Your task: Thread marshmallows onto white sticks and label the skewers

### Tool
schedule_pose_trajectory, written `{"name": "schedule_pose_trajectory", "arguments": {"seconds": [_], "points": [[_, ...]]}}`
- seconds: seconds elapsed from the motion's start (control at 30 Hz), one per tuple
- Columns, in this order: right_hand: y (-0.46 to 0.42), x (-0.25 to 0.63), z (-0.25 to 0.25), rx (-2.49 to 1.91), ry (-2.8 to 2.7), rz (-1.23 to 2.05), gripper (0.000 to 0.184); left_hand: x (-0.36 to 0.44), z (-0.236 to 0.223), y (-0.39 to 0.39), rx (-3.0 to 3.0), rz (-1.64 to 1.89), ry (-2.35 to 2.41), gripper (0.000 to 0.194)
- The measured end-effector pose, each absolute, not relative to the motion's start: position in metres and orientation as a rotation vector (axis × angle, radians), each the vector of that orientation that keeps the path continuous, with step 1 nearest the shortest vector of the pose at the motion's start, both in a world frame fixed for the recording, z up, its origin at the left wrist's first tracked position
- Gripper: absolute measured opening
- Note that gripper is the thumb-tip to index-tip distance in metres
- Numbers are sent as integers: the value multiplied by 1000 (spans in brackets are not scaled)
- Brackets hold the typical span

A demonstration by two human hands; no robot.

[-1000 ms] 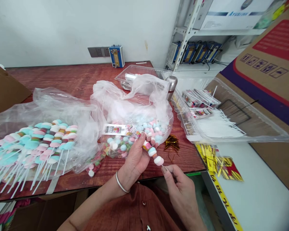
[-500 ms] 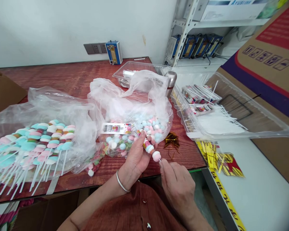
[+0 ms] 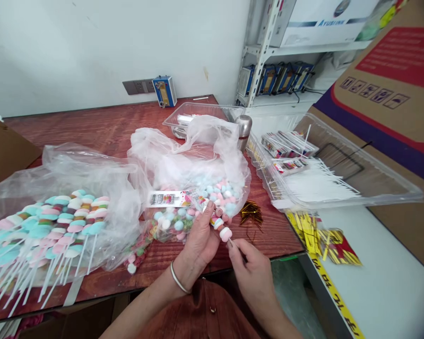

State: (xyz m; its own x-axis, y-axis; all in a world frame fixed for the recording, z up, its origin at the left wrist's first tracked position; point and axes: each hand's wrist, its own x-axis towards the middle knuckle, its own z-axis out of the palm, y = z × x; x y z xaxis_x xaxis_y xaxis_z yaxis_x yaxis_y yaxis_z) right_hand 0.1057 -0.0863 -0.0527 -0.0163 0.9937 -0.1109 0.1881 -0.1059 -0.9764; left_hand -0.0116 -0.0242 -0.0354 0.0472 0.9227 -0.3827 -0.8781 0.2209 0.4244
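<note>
My left hand (image 3: 199,245) is closed around a candy skewer (image 3: 225,234) of pastel marshmallow and gummy pieces, with a pink-and-white marshmallow at its lower end. A printed plastic bag (image 3: 167,198) extends up and left from my left fingers; the skewer's upper part is at its mouth, partly covered by my fingers. Just below the last marshmallow, my right hand (image 3: 252,266) pinches the white stick, most of which is hidden. Beyond my left hand lies a clear bag (image 3: 183,165) of loose pastel candies. Finished-looking candy skewers (image 3: 61,214) lie bunched on plastic at the left.
A clear bin (image 3: 374,202) at right holds white sticks (image 3: 318,181) and printed bags (image 3: 286,143). Gold twist ties (image 3: 250,213) lie on the red table (image 3: 85,117). Behind are a steel flask (image 3: 243,129) and a clear tray (image 3: 178,110). A carton (image 3: 367,89) leans at right.
The camera view has tilted up slightly. My right hand has moved a little left, towards my left hand, still pinching the stick. My left hand keeps its grip.
</note>
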Motion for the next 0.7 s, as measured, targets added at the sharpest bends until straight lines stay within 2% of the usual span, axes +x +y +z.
{"name": "schedule_pose_trajectory", "arguments": {"seconds": [0.07,0.1,0.27,0.33,0.4,0.53,0.6,0.67,0.7], "points": [[-85,104,-53,-1432,-1460,954,32,-12,-34,-23,69,1402,678,23],[-84,103,-53,-1413,-1458,972,32,-13,-33,-23,59,1411,685,23],[-85,99,-49,-1221,-906,1814,40,-16,-29,-23,72,1377,610,23],[-85,100,-48,-1185,-910,1836,39,-17,-27,-24,92,1361,595,23],[-85,101,-48,-1239,-1222,1525,34,-16,-24,-23,107,1367,614,23],[-81,104,-54,-1333,-1876,484,33,-12,-20,-21,135,1400,691,21],[-79,104,-56,-1337,-2008,106,31,-10,-20,-21,128,1399,739,23],[-78,104,-56,-1358,-2018,-7,28,-8,-21,-20,116,1398,750,24],[-77,104,-55,-1366,-1988,82,27,-8,-21,-20,117,1399,737,24]]}}
